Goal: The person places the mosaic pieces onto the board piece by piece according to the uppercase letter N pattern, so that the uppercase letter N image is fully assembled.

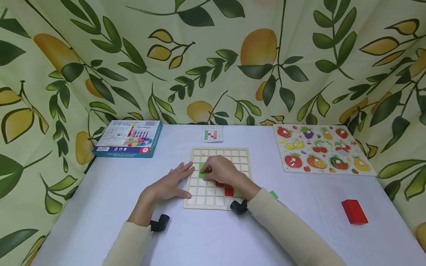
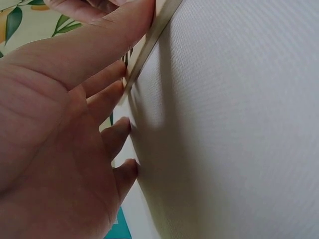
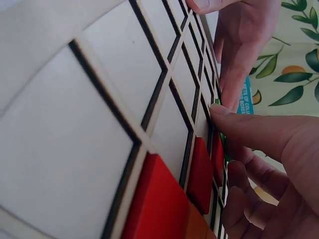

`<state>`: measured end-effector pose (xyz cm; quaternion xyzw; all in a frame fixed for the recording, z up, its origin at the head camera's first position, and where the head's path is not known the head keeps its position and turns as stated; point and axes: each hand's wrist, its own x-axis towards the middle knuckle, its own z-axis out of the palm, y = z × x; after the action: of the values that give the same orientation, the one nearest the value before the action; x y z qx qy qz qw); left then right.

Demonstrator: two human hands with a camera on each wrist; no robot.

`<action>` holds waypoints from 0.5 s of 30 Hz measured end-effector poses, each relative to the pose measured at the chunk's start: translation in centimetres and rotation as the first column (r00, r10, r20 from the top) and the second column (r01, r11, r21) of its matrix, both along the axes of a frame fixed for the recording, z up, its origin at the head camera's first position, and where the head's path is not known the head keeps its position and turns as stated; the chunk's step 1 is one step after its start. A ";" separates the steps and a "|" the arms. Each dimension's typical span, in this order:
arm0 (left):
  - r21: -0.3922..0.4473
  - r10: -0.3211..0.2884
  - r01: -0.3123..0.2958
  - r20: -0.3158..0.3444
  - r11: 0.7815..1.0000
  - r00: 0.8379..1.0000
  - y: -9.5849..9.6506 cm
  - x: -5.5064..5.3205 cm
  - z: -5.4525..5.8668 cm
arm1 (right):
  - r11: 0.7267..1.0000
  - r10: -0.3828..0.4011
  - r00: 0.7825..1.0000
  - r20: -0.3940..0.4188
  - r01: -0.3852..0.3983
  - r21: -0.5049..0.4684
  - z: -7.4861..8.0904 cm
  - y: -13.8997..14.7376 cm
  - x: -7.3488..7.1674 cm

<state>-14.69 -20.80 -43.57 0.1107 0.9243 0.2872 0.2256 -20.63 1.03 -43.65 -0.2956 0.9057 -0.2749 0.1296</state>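
A square wooden grid board [image 1: 206,201] lies at the middle of the table. Its left edge is steadied by my left hand [image 1: 171,183], whose fingers are spread and touch the rim. Over the board, my right hand [image 1: 221,170] pinches a green tile [image 1: 202,173] between thumb and bent fingers at the left-hand columns; the fingers partly cover it. Red tiles [image 1: 228,191] run diagonally through the grid, partly hidden by the right hand. In the right wrist view, a red tile [image 3: 154,199] sits in a cell close to the camera, and the thumb [image 3: 249,129] reaches a farther cell.
Behind the board lies a small pattern card [image 1: 212,133]. A boxed set [image 1: 128,138] is at the back left, a fruit puzzle board [image 1: 326,149] at the back right. A red block [image 1: 354,211] lies at the right. One green piece [image 1: 274,194] shows beside the right sleeve.
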 end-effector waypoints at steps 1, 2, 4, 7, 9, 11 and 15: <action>0.001 -0.001 0.001 0.004 1.000 1.000 0.0 0.0 0.0 | 1.000 0.003 1.000 0.002 -0.003 0.004 0.0 0.0 0.0; 0.004 -0.002 0.002 0.007 1.000 1.000 0.0 0.0 0.0 | 1.000 0.006 1.000 0.007 -0.006 0.007 0.0 0.1 0.0; 0.004 -0.008 0.008 0.005 1.000 1.000 0.0 0.1 0.1 | 1.000 0.017 1.000 0.011 -0.017 0.013 0.1 0.3 0.0; -0.001 -0.002 0.002 0.005 1.000 1.000 0.0 0.1 0.3 | 0.999 0.033 0.999 0.019 -0.033 0.003 0.4 0.6 -0.1; -0.004 0.002 -0.002 0.007 1.000 1.000 0.1 0.1 0.4 | 0.999 0.039 0.999 0.033 -0.038 -0.014 0.7 0.9 -0.1; -0.004 0.003 -0.003 0.008 1.000 1.000 0.1 0.1 0.5 | 0.999 0.039 0.998 0.047 -0.038 -0.034 1.2 1.3 -0.2; 0.002 0.002 -0.002 0.010 1.000 1.000 0.2 0.2 0.3 | 0.998 0.018 0.997 0.078 -0.013 -0.059 1.9 2.2 -0.3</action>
<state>-14.53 -20.60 -43.26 0.1084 0.9230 0.2890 0.2298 -20.96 3.28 -41.80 -0.2952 0.8892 -0.3117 0.1584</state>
